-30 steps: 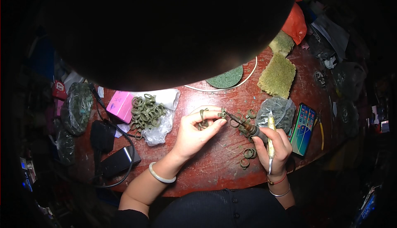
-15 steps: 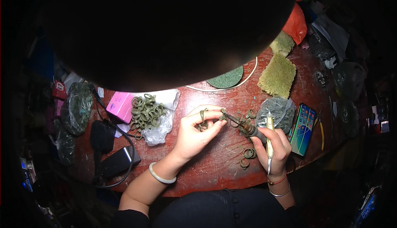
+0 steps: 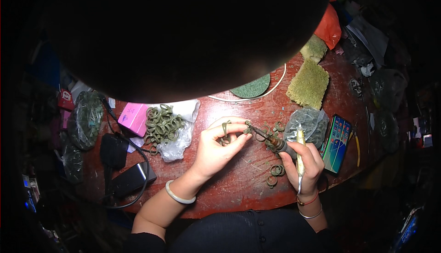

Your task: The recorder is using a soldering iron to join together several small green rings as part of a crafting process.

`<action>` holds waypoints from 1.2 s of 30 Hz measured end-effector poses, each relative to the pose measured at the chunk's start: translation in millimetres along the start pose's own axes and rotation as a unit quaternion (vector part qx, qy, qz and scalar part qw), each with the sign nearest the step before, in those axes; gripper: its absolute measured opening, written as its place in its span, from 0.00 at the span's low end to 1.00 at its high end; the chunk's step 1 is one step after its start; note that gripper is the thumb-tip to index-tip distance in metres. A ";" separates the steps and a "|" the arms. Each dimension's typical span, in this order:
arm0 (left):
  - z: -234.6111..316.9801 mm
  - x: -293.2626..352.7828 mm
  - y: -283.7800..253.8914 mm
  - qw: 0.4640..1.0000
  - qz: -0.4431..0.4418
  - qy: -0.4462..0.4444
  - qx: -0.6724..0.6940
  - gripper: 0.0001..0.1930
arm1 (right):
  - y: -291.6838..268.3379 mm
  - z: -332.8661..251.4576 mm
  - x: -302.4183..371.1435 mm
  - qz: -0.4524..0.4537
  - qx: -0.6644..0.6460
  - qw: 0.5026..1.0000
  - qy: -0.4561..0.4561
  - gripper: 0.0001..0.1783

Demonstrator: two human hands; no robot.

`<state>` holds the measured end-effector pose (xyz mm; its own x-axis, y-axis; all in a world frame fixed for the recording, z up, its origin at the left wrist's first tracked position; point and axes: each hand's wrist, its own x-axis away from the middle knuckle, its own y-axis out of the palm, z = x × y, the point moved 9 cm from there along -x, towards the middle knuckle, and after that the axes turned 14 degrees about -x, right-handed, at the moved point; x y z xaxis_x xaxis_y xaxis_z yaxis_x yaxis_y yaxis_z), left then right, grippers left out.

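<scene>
"Small dull-green round ring [image 3: 247,127]: where?"
"At the slim brown metal-tipped tool's [image 3: 274,142] end; left hand [image 3: 213,148] fingers pinching it, right hand [image 3: 310,165] fingers gripping tool."
"Risk?"
"Unsteady pressure could slip, gouging it."

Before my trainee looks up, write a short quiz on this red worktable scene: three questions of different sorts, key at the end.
1. Multiple choice: what do the fingertips of the bare left hand pinch?
A) a yellow-green square sponge
B) a small olive-green piece
C) a dark phone with a lit screen

2. True or false: the bare right hand holds both a dark rod-shaped tool and a slim yellow pen-like tool.

3. Fill in the blank: in the picture, the bright pink box lies to the ____ of the heap of olive-green rings.

Key: 1: B; 2: true; 3: left.
</scene>
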<state>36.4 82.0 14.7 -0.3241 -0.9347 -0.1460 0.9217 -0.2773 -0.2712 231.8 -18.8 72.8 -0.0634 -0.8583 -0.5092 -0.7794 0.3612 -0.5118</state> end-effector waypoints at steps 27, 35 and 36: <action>-15.5 3.0 4.2 0.993 -0.016 -0.090 0.076 0.06 | -2.0 1.7 0.8 0.004 -0.004 1.000 0.008 0.18; -15.3 3.9 8.4 0.986 -0.018 -0.105 0.127 0.04 | -0.5 0.8 1.1 0.002 -0.006 1.000 0.000 0.18; -14.8 3.9 8.0 0.986 -0.019 -0.105 0.127 0.04 | 0.8 2.6 1.8 0.001 -0.004 1.000 0.001 0.18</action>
<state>39.3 79.4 -2.1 -0.3319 -0.9409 0.0676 0.9423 -0.3340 -0.0211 232.7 -19.1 69.7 -0.0655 -0.8582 -0.5092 -0.7847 0.3595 -0.5049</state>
